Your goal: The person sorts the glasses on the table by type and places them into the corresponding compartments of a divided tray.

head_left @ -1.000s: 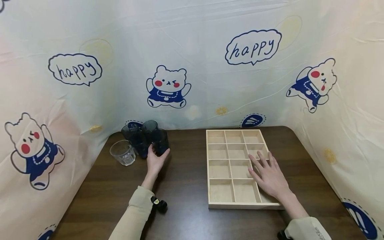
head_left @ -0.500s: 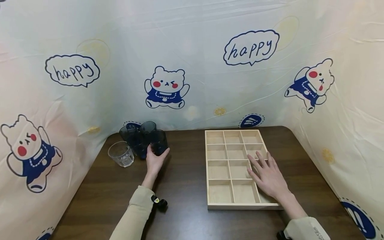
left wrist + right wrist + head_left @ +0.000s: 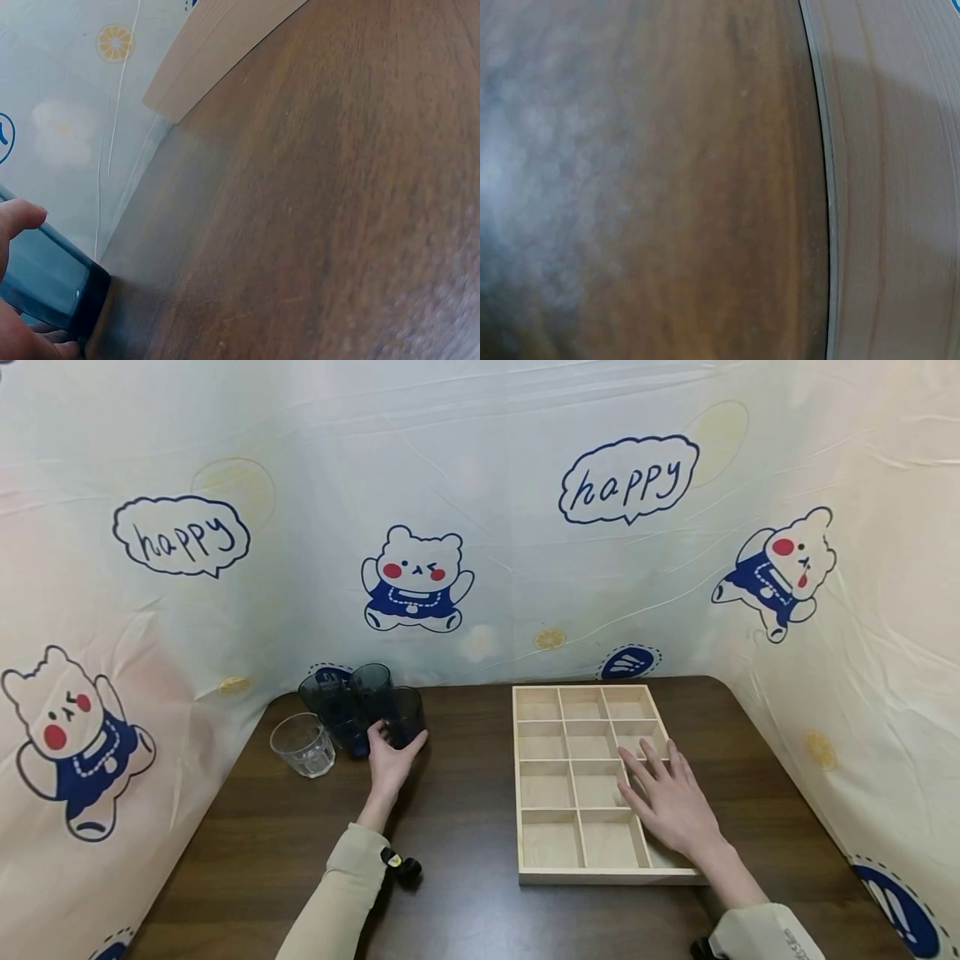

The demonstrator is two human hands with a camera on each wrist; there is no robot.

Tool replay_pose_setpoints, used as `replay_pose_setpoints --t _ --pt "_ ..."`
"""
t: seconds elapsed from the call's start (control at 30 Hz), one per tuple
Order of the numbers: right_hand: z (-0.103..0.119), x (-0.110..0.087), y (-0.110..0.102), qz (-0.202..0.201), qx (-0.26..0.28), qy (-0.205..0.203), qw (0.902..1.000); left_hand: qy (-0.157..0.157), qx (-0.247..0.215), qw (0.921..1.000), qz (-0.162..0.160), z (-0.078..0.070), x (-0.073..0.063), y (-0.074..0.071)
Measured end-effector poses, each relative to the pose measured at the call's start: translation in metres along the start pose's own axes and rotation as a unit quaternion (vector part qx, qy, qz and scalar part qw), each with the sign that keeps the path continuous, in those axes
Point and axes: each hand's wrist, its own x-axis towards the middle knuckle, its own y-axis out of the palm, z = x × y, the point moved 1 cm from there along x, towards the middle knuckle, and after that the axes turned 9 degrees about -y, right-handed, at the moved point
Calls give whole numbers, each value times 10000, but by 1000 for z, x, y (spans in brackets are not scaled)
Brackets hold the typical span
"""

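Head view: we have the left hand grasping a dark blue glass, thumb on the right side, other fingers reaching round its left. This glass is at the right front of a cluster of dark glasses on the left part of the counter, toward the far edge. We see a clear glass just left of the cluster. Right hand is released, fingers spread over the right column of a pale wooden compartment box, three columns by four rows, right of center. Cream sleeves on both arms, black wrist device on the left. Behind, we see a cloth backdrop with bear and "happy" prints.

Left wrist view: we see digits on two sides of the blue glass at lower left, so the grip is closed around it. Its base is near the counter; whether it touches, we can't tell. Box side wall shows at the top.

Right wrist view: we get only brown counter and the box's pale side wall, shadowed in part; hand out of frame.
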Motion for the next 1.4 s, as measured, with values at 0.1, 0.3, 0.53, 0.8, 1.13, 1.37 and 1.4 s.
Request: replay_pose_setpoints --t 0.1,0.3,0.53,0.8,1.13,1.37,1.4 --pt "0 0 1 -12 -30 -2 10000 -59 -58 9999 77 1 2 0" --pt "0 0 0 -6 -14 -9 10000 -61 33 9998 173 -1 2 -1" --pt "-1 0 0 -18 -16 -23 10000 -100 -60 9997 225 -2 3 -3" --pt "0 0 1 -9 31 -2 10000 -164 -490 9983 260 -3 4 -4" --pt "-1 1 3 0 25 11 10000 -163 -675 9975 161 -8 1 -4" --pt "0 1 2 -3 27 32 10000 -301 -758 9962 317 -12 -1 -3" --pt "0 1 2 -3 23 31 10000 -334 -768 9959 342 -12 -1 -3"
